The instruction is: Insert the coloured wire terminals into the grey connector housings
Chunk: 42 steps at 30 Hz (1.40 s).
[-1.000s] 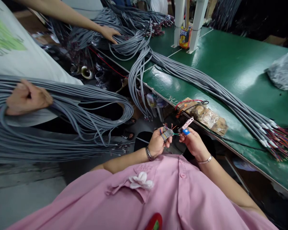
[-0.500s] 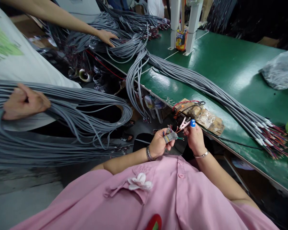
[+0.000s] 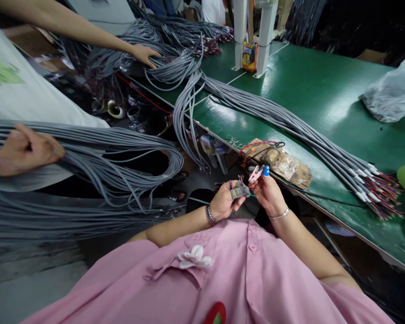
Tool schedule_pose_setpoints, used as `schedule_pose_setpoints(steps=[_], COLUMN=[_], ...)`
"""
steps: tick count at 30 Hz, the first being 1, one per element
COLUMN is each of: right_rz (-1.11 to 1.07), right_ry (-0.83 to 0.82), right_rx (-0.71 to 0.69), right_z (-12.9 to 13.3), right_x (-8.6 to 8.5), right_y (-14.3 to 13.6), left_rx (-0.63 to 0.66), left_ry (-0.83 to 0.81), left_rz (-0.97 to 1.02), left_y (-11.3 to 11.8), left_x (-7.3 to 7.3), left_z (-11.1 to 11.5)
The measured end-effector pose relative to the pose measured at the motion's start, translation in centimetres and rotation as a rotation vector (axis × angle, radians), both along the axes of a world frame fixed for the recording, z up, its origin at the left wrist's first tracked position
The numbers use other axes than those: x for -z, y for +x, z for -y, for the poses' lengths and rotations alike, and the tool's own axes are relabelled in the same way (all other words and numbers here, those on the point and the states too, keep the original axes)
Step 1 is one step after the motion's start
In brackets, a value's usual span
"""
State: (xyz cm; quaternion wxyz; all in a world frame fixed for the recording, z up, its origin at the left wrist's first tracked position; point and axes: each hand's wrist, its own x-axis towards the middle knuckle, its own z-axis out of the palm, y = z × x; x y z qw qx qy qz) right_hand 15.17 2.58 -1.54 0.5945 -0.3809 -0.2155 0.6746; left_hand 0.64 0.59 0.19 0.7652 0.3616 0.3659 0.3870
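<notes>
My left hand [image 3: 223, 201], with grey finger covers on some fingers, pinches a small cluster of thin coloured wires [image 3: 241, 181]. Close beside it on the right, my right hand [image 3: 268, 193] has a blue cover on one fingertip and its fingers closed at the wires, near a pale pink clip [image 3: 255, 174]. Whether the hand or the fixture behind holds the clip is unclear. Just beyond my hands, a worn wooden block [image 3: 290, 168] with red and black leads lies at the table edge.
Grey cables [image 3: 276, 108] with bare coloured ends run across the green table [image 3: 310, 81]. At left, another person's hand [image 3: 30, 150] holds a large cable loop; their other hand [image 3: 145, 55] touches the cable pile. A plastic bag [image 3: 391, 92] sits at right.
My right hand has moved slightly closer to my left hand, and the pink clip has shifted with it. The whole view has shifted a little.
</notes>
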Motion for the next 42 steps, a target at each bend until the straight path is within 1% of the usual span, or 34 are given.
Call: schedule_pose_setpoints(steps=[3,7,11,14,18,21,23,27,28,29,31,33,34,38,42], right_rz=[0.024,0.029,-0.023,-0.022,-0.019,-0.02,0.028,0.299,0.35,0.371,0.318,0.198,0.14,0.012,0.022], right_ry=[0.021,0.008,-0.03,-0.03,-0.01,0.012,0.03,0.113,0.129,0.133,0.107,0.061,0.039,0.01,0.037], right_rx=[0.013,0.014,-0.044,-0.088,-0.09,-0.058,-0.023,0.159,0.193,0.198,0.119,0.022,-0.003,0.04,0.069], right_z=[-0.1,-0.1,0.1,0.3,0.6,0.8,0.9,1.0,1.0,1.0,0.9,0.7,0.6,0.3,0.1], right_x=[-0.1,-0.3,-0.5,-0.4,-0.3,-0.2,0.0,0.7,0.8,0.8,0.7,0.4,0.2,0.2,0.5], right_y=[-0.1,-0.1,-0.1,0.0,0.3,0.4,0.4,0.4,0.3,0.3,0.2,0.1,0.0,-0.2,-0.3], left_rx=[-0.027,-0.016,-0.011,-0.011,-0.017,-0.056,-0.095,-0.134,-0.134,-0.134,-0.134,-0.135,-0.137,-0.141,-0.138], left_ry=[-0.033,-0.039,-0.021,0.0,0.026,0.056,0.06,0.062,0.065,0.069,0.082,0.102,0.114,0.144,0.148], left_rz=[-0.014,-0.026,-0.033,-0.048,-0.064,-0.077,-0.093,-0.137,-0.145,-0.153,-0.167,-0.18,-0.187,-0.207,-0.23], left_y=[0.1,0.2,0.2,0.1,-0.2,-0.3,-0.2,0.0,0.0,0.1,0.2,0.2,0.3,0.4,0.5], left_x=[0.0,0.1,0.0,0.0,0.1,0.1,-0.1,-0.5,-0.5,-0.5,-0.5,-0.4,-0.4,-0.1,0.1], left_z=[0.0,0.0,0.0,0.1,0.6,1.0,1.1,0.9,0.9,0.8,0.8,0.9,0.9,1.0,1.0])
